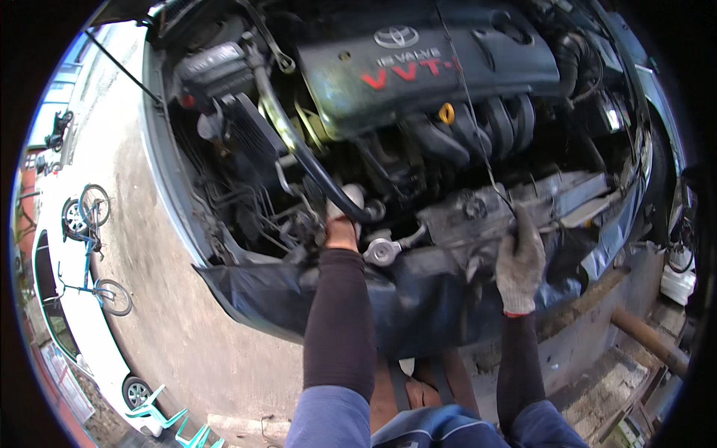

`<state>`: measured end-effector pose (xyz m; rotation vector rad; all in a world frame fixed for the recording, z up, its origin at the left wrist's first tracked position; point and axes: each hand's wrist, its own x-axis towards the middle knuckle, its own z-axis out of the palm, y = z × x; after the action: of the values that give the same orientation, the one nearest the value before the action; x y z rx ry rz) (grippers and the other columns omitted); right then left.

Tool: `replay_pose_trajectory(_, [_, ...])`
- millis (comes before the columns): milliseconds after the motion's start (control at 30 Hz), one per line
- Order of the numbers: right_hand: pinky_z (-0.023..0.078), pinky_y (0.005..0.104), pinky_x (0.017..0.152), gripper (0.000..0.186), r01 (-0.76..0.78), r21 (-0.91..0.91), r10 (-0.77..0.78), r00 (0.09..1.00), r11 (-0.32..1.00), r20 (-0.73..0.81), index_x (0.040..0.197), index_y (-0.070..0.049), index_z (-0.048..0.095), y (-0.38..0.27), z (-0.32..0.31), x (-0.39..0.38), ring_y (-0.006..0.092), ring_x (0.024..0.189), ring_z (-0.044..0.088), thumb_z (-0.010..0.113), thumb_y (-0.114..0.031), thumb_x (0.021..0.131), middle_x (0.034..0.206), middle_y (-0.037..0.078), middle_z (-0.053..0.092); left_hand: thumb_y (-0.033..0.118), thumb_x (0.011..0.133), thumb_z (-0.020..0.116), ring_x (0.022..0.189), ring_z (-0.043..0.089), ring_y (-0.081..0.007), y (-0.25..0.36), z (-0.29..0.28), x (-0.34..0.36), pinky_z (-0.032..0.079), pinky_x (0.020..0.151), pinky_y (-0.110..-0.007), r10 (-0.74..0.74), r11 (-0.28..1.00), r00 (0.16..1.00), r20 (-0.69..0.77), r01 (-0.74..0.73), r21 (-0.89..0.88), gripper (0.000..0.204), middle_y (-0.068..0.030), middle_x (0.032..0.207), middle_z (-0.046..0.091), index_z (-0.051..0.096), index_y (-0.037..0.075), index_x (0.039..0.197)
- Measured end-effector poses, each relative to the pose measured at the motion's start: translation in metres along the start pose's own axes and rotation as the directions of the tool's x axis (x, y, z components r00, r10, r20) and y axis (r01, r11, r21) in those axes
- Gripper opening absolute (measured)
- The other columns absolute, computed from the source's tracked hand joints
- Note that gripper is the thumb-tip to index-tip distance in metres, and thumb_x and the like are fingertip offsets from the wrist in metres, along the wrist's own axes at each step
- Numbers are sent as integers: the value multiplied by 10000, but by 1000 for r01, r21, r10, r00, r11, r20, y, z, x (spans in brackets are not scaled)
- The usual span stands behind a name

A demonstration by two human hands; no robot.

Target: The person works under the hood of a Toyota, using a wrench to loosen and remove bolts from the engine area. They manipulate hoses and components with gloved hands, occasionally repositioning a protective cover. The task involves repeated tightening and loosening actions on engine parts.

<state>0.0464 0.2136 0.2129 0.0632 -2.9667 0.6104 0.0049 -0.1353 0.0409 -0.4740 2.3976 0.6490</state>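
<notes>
So, head view: the left hand point(335, 214) is down in the bay by the black hose point(323, 176), maybe bracing there; its fingers are hidden, so can't tell how open it is or what it's got; the gloved right hand point(520, 257) is partly curled, fingertips at a thin rod's point(470, 104) lower end, perhaps steadying it; can't tell if it's gripped; the black sheet point(418, 317) drapes the car's front edge, probably saving paint.

Silver oval emblem point(396, 37), small pale lettering point(408, 57) beneath, large red letters point(407, 73) lower down, all on dark engine cover point(485, 67)
</notes>
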Motion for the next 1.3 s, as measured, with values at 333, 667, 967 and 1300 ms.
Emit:
replay_pose_trajectory(333, [552, 451, 960, 407, 224, 301, -188, 971, 927, -144, 1333, -51, 683, -132, -35, 99, 365, 1129, 687, 675, -97, 928, 1282, 211, 683, 357, 1090, 452, 1575, 292, -402, 17, 10, 1, 238, 1291, -431, -132, 741, 972, -194, -34, -670, 656, -221, 1697, 333, 314, 59, 1658])
replay_pose_trajectory(667, [568, 423, 923, 375, 427, 580, -524, 852, 694, -2, 1204, -23, 734, -381, 82, 306, 343, 1025, 744, 618, -311, 993, 1077, 216, 763, 261, 978, 563, 1420, 521, -368, 17, 53, 27, 431, 1170, -413, -304, 616, 945, -120, 99, -781, 526, -218, 1506, 574, 575, 28, 1449])
replay_pose_trajectory(967, [532, 442, 1012, 749, -19, 526, -160, 942, 850, 294, 1141, 96, 740, -472, 189, 408, 441, 1187, 688, 691, -607, 888, 1158, 371, 703, 297, 984, 580, 1327, 570, -364, 13, 98, 25, 466, 1089, -426, -295, 669, 945, -138, 101, -736, 460, -219, 1393, 620, 611, 42, 1365])
replay_pose_trajectory(1300, [492, 465, 1094, 563, -28, 344, -87, 945, 939, 315, 1261, 3, 718, -477, 222, 433, 427, 1310, 615, 517, -449, 992, 1341, 270, 668, 314, 992, 561, 1226, 605, -364, 14, 107, 19, 484, 1016, -444, -279, 658, 958, -70, 138, -740, 394, -205, 1289, 652, 640, 52, 1275])
